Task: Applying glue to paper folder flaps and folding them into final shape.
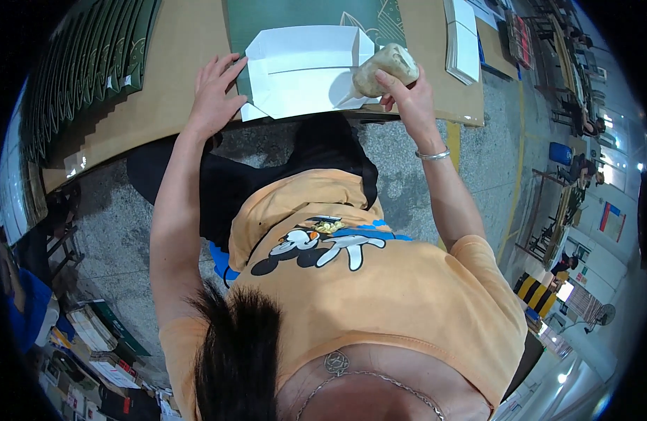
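Note:
A white creased cardboard sheet with cut corners lies near the table's front edge, on top of a dark green printed sheet. My right hand grips a squeeze bottle, whitish and stained, which looks like a glue bottle. It is tilted, its narrow nozzle pointing down and left at the right end of the white sheet. Whether the nozzle touches the sheet I cannot tell. My left hand rests with fingers spread at the left edge of the white sheet, fingertips near its border.
Folded green pieces stand in a row on the brown tabletop at the left. A stack of white sheets lies at the right. Below left are stacked boards and boxes. Other people work at far tables on the right.

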### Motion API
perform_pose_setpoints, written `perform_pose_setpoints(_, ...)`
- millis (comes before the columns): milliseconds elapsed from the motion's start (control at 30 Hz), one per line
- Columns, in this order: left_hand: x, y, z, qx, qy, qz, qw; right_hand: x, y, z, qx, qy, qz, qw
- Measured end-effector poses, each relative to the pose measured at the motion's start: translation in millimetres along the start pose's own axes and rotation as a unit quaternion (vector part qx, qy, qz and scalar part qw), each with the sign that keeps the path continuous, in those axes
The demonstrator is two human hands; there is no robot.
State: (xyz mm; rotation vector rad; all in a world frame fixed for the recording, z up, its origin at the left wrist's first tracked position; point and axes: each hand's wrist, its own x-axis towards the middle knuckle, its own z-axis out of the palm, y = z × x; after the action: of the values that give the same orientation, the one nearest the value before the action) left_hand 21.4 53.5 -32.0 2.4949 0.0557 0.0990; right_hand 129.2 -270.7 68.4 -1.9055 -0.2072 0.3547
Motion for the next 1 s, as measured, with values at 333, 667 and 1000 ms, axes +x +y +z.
perform_pose_setpoints(333, 1, 5, -5, -0.013, -0.009, -0.013, 1.000, -6, 8, -25, -0.001, 0.063, 0.017, 0.998)
perform_pose_setpoints(667, 1, 8, -6, -0.012, -0.012, -0.027, 0.999, -5, 13, -37, 0.035, 0.102, 0.004, 0.994)
perform_pose_setpoints(1000, 0, 8, -6, -0.014, -0.014, -0.025, 0.999, 6, 19, -45, 0.070, 0.145, -0.031, 0.986)
